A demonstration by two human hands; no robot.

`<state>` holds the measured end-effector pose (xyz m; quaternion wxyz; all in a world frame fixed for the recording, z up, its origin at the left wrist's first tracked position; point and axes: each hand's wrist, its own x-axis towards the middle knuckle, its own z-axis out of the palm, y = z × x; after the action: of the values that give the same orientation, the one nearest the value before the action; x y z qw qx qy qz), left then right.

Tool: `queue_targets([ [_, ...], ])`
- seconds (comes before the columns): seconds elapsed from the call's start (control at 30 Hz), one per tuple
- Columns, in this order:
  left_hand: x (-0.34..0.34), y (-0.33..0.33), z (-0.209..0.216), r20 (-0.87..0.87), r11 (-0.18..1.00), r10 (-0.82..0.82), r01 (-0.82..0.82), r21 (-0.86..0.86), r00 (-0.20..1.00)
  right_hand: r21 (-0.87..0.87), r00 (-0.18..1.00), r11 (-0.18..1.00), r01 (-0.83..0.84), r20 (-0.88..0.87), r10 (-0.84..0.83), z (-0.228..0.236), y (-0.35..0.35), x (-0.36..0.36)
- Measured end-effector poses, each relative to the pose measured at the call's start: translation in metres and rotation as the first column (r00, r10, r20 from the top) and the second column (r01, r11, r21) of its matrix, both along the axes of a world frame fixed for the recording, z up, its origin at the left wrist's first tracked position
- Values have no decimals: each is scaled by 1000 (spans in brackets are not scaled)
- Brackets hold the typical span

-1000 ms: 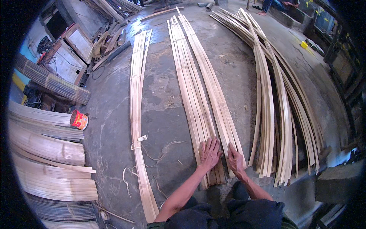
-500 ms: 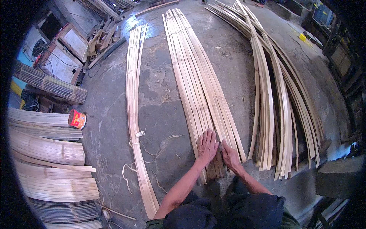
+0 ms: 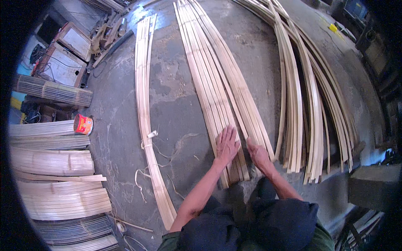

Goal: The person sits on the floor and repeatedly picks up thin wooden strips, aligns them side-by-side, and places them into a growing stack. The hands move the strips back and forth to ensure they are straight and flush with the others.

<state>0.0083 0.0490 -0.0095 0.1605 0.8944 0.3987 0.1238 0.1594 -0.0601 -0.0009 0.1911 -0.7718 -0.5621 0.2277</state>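
Observation:
In front of me, long pale bamboo strips [image 3: 204, 62] lie side by side on the floor, split lengthwise by a narrow gap. My left hand [image 3: 227, 144] rests flat on the near part of the left group, its fingers stretched forward. Just right of the gap, my right hand [image 3: 258, 155] is closed at the inner edge of the right group [image 3: 247, 96] of strips. Its fingertips are partly hidden, but they appear to grip the strip there. Darker strip ends [image 3: 238, 169] show between my wrists.
A narrow tied bundle of strips [image 3: 144, 100] lies to the left, with loose ties beside it. Curved strips [image 3: 292, 100] are heaped on the right. Slatted stacks [image 3: 63, 203] and a red tin [image 3: 83, 124] line the left side. A grey block [image 3: 372, 186] stands at right.
The gap between the two groups of strips has widened, and my right hand has moved slightly right with the right group. My left hand stays flat on the left group. The view has shifted slightly.

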Motion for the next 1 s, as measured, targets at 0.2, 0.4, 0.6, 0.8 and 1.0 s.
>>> queue_targets([
  [0.2,1,0,0,-23,1000,-19,19,7,1000,28,994,994,-108,31,107,3,-3,0],
  [0.4,2,-3,3,-20,999,-15,14,-36,1000,-114,992,989,-95,77,104,14,-3,-6],
  [0.6,4,-3,1,-77,1000,1,-4,-31,997,-65,992,992,-111,56,115,6,-1,-2],
  [0.8,1,-4,5,32,1000,-1,1,-27,999,-79,995,997,-21,99,29,18,-6,-2],
  [1.0,16,-12,4,67,985,172,-169,-40,983,-103,996,991,89,-3,-89,21,-12,-15],
])
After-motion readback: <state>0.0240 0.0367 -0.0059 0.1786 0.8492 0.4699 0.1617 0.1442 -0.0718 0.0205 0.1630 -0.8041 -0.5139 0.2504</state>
